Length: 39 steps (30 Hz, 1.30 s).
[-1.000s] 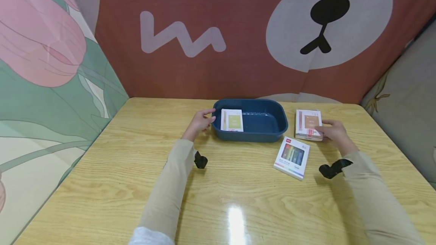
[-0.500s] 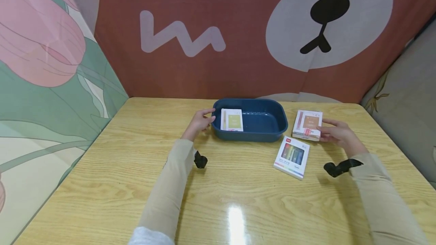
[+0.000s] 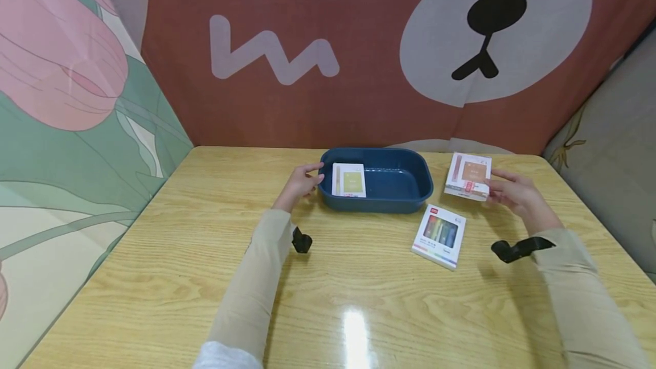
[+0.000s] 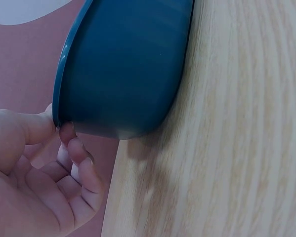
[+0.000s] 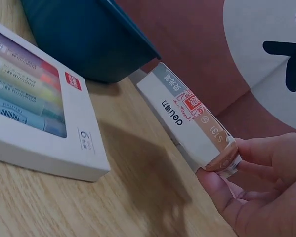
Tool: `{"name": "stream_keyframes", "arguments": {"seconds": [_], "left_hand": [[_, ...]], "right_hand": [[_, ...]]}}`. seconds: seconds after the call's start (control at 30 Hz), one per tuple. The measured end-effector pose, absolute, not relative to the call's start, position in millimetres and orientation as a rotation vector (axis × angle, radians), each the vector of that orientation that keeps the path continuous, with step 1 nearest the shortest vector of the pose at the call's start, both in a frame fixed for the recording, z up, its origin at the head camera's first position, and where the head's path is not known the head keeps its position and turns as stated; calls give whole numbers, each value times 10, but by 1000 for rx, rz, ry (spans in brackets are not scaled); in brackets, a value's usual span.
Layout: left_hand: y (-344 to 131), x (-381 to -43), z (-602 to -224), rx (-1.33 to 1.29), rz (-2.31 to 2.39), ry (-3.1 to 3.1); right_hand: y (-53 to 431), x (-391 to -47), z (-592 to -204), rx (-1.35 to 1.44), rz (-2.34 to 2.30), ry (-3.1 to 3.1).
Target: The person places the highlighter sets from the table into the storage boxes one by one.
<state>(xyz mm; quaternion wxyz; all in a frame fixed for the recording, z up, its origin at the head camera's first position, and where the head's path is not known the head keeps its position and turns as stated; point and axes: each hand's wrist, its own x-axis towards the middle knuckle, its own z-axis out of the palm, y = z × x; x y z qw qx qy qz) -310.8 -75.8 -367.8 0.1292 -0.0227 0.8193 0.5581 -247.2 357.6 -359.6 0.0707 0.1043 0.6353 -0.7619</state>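
My left hand [image 3: 299, 184] pinches the left rim of a dark blue plastic basin [image 3: 397, 205]; the thumb and a fingertip meet on the rim in the left wrist view. Inside the basin's left end lies a white box with a yellow-green panel [image 3: 349, 180]. To the right, my right hand [image 3: 521, 197] pinches the right end of a white highlighter box with an orange panel [image 3: 468, 176]. That highlighter box is raised and tilted, with a shadow on the table below it in the right wrist view. Its printed end reads deli and S731.
In front of the basin's right corner, a white highlighter pack with a clear window [image 3: 439, 237] lies flat, showing several coloured highlighters. The wooden table [image 3: 179, 255] ends at a brown printed backdrop [image 3: 359, 101]. Printed cloth hangs on both sides.
The right hand has lifted the orange-panelled highlighter box off the table; it first shifted slightly left, then up and right. The left hand and basin stay in place.
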Motion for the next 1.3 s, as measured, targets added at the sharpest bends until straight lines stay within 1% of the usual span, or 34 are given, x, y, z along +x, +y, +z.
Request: {"name": "stream_keyframes", "arguments": {"seconds": [0.33,0.87,1.3], "left_hand": [[-755,-3104,-3669,-70,1627,2382],[-747,-3116,-3667,-75,1622,2395],[-749,-3115,-3669,-72,1617,2394]], "right_hand": [[3462,-2467,-3467,246,-2318,1899],[3094,-2510,-3294,227,-2156,2089],[2824,-2552,-3327,89,-1965,2316]]}}
